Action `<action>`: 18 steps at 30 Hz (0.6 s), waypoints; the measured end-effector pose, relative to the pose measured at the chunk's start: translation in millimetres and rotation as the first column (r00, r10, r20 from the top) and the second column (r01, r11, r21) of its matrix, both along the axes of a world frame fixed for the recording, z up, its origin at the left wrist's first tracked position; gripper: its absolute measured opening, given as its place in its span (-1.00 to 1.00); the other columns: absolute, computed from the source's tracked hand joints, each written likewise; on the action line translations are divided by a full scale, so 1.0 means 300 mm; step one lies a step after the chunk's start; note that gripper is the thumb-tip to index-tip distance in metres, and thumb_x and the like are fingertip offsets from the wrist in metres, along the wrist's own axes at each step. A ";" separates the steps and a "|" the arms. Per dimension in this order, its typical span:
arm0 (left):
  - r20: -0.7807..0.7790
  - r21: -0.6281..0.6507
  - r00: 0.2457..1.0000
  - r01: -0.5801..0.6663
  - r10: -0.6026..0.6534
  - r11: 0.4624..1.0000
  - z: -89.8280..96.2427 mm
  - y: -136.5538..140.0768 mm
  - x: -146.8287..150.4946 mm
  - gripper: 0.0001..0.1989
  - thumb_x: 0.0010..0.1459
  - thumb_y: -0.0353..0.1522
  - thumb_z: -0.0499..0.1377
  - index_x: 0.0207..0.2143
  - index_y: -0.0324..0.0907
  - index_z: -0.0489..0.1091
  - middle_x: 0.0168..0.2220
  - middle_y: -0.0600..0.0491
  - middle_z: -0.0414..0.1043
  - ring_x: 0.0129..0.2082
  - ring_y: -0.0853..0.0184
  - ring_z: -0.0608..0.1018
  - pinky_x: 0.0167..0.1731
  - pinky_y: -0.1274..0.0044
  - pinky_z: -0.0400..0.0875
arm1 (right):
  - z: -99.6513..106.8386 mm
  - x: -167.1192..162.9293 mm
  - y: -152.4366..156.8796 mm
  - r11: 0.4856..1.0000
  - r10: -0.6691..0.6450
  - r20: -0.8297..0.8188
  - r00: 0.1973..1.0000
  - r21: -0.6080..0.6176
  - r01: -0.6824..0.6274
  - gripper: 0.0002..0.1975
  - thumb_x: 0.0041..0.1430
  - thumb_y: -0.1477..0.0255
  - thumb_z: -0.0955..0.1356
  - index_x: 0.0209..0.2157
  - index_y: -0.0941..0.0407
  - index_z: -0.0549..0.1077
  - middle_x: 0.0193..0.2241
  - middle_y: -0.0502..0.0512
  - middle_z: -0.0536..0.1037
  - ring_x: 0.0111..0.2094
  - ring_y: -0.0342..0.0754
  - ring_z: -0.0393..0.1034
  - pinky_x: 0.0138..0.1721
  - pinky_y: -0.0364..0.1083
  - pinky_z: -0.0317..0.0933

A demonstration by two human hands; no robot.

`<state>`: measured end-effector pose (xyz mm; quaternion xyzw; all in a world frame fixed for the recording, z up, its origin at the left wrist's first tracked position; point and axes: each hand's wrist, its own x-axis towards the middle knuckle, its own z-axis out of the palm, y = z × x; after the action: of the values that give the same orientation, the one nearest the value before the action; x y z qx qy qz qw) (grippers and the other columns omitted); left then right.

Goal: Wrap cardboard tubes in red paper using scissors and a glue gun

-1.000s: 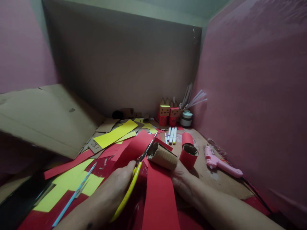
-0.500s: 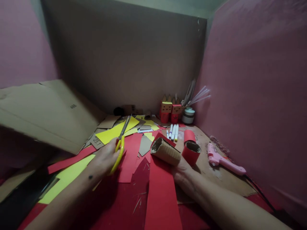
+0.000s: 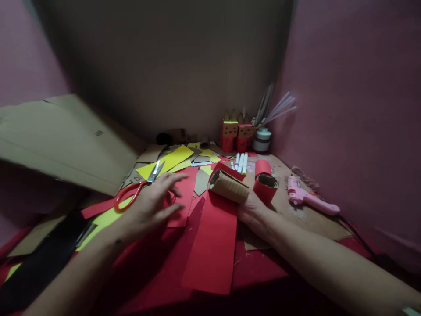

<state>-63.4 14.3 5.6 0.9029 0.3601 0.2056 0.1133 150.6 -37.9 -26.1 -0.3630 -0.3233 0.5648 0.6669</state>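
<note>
My left hand (image 3: 156, 204) is over the table with its fingers spread and nothing between them. Just left of it lies a pair of scissors (image 3: 136, 186), blades partly apart, a red handle loop showing; the hand hides part of it. My right hand (image 3: 252, 206) is closed on a short corrugated cardboard tube (image 3: 229, 186), tilted with its open end to the left; most of the fingers are hidden behind it. From under the tube a long strip of red paper (image 3: 213, 245) hangs toward me. A flat red sheet (image 3: 184, 197) lies beyond the left fingers.
Right of the tube stand red-wrapped cardboard rolls (image 3: 266, 186) and a pink glue gun (image 3: 311, 197) with a cord. Several markers (image 3: 241, 162), two cardboard figures with faces (image 3: 237, 131) and a lidded jar (image 3: 262, 140) are behind. A large cardboard panel (image 3: 66, 140) leans at left.
My left hand has let go of the scissors and opened, shifting slightly right. The scissors now lie at its left. The strip's lower end has come into view; the right hand keeps its hold.
</note>
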 end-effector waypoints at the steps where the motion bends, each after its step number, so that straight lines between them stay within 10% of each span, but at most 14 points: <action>1: 0.074 -0.018 0.987 0.146 -0.144 0.989 -0.004 -0.037 0.027 -0.49 0.12 -0.37 0.09 0.14 -0.04 0.10 -0.10 -0.02 0.28 -0.32 0.36 0.44 -0.33 0.49 0.41 | -0.005 0.005 0.010 1.000 0.000 -0.009 1.000 -0.004 0.000 -0.87 -0.06 0.34 0.35 -0.43 0.10 0.46 -0.56 0.10 0.54 -0.36 0.12 0.42 -0.27 0.17 0.28; 11: 0.380 0.222 0.902 0.127 -0.206 0.967 0.041 -0.180 0.192 -0.89 0.14 -0.42 0.12 -0.32 -0.09 0.44 -0.27 0.03 0.35 -0.30 0.35 0.46 -0.34 0.55 0.40 | -0.004 0.013 0.024 1.000 -0.011 -0.168 0.986 0.004 0.012 -0.78 -0.02 0.30 0.26 -0.47 0.15 0.45 -0.58 0.10 0.53 -0.36 0.05 0.44 -0.31 0.01 0.34; 15: 0.476 -0.073 0.879 0.069 -0.026 0.995 0.071 -0.112 0.217 -0.83 0.05 -0.30 0.23 -0.25 -0.06 0.49 -0.27 0.05 0.45 -0.23 0.27 0.47 -0.21 0.43 0.39 | 0.002 0.015 0.024 1.000 0.024 -0.187 0.982 -0.009 -0.026 -0.82 -0.05 0.33 0.27 -0.58 0.13 0.38 -0.68 0.03 0.46 -0.45 -0.01 0.44 -0.39 -0.06 0.35; 18: 0.479 -0.379 0.872 0.107 0.095 0.919 0.051 -0.083 0.219 -0.75 -0.02 -0.28 0.29 -0.23 -0.07 0.52 -0.27 0.06 0.53 -0.20 0.22 0.51 -0.12 0.36 0.38 | 0.002 0.019 0.031 0.998 0.002 -0.204 0.979 -0.058 -0.014 -0.84 -0.06 0.37 0.25 -0.61 0.12 0.36 -0.72 0.02 0.42 -0.50 -0.03 0.42 -0.44 -0.09 0.33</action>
<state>2.3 -10.6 20.9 0.7811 0.3506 0.3499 0.3802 156.4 -28.5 -25.3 -0.3217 -0.2379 0.6110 0.6831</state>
